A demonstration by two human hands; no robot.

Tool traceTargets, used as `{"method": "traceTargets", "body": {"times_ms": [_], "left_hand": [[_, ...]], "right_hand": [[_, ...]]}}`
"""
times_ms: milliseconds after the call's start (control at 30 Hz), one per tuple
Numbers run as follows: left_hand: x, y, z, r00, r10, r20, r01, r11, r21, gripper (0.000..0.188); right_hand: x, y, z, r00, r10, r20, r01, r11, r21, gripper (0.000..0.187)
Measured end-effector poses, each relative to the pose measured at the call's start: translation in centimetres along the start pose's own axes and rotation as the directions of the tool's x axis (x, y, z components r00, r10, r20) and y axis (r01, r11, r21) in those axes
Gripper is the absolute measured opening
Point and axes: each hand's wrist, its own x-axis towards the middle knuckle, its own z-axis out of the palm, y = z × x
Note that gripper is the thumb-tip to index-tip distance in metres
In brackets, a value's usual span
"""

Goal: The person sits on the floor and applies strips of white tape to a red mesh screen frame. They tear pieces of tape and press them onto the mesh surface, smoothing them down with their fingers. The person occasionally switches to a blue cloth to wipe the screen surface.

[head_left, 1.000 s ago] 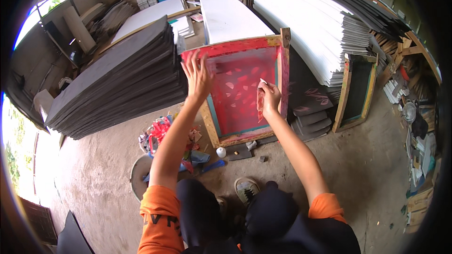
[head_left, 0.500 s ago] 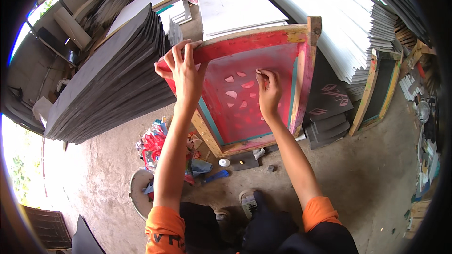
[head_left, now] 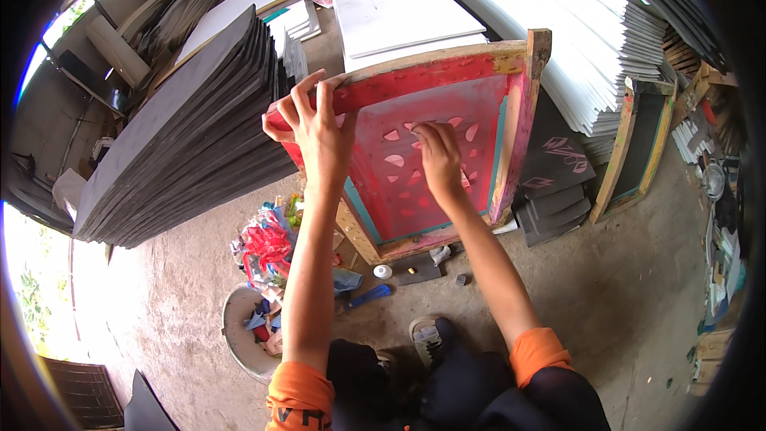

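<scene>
A wooden screen-printing frame [head_left: 511, 152] stands tilted in front of me, its mesh smeared red with several pale petal-shaped openings. My left hand [head_left: 317, 128] grips its upper left corner, fingers hooked over the red-stained top bar. Against the middle of the mesh, my right hand [head_left: 439, 158] has its fingers pinched together at one of the openings. Whatever lies between those fingertips, if anything, is hidden. Beneath the frame's lower edge lie a dark flat piece [head_left: 419, 271], a small white round container [head_left: 382, 272] and a blue scraper-like tool [head_left: 371, 295].
Dark sheets [head_left: 183, 136] are stacked at the left, white sheets [head_left: 550, 32] at the back right. A bucket [head_left: 239, 335] of scraps stands by my left forearm, beside a heap of coloured rags [head_left: 267, 243]. Another frame [head_left: 614, 164] leans at the right, near printed dark sheets [head_left: 558, 156].
My right hand has moved slightly left and down across the mesh, uncovering openings on the right. My left hand keeps its hold on the frame's corner.
</scene>
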Motion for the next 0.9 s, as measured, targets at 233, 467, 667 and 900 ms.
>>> {"method": "traceTargets", "body": {"times_ms": [233, 467, 667, 900], "left_hand": [[-0.1, 0.1, -0.3, 1.000, -0.004, 0.011, 0.004, 1.000, 0.017, 0.051], [-0.1, -0.3, 0.3, 1.000, -0.004, 0.007, 0.004, 1.000, -0.020, 0.052], [0.0, -0.5, 0.7, 1.000, -0.011, 0.005, 0.011, 1.000, -0.028, 0.051], [-0.1, -0.2, 0.3, 1.000, -0.019, 0.011, 0.019, 1.000, -0.007, 0.049]], "right_hand": [[-0.5, 1.0, -0.5, 0.998, -0.053, -0.021, 0.051, 0.992, -0.115, 0.016], [-1.2, 1.3, 0.0, 0.989, -0.122, 0.084, 0.127, 0.990, -0.056, 0.016], [-0.1, 0.5, 1.1, 0.998, -0.053, 0.024, 0.054, 0.998, -0.037, 0.026], [-1.8, 0.7, 0.1, 0.966, 0.207, -0.155, -0.206, 0.978, 0.021, 0.019]]}}
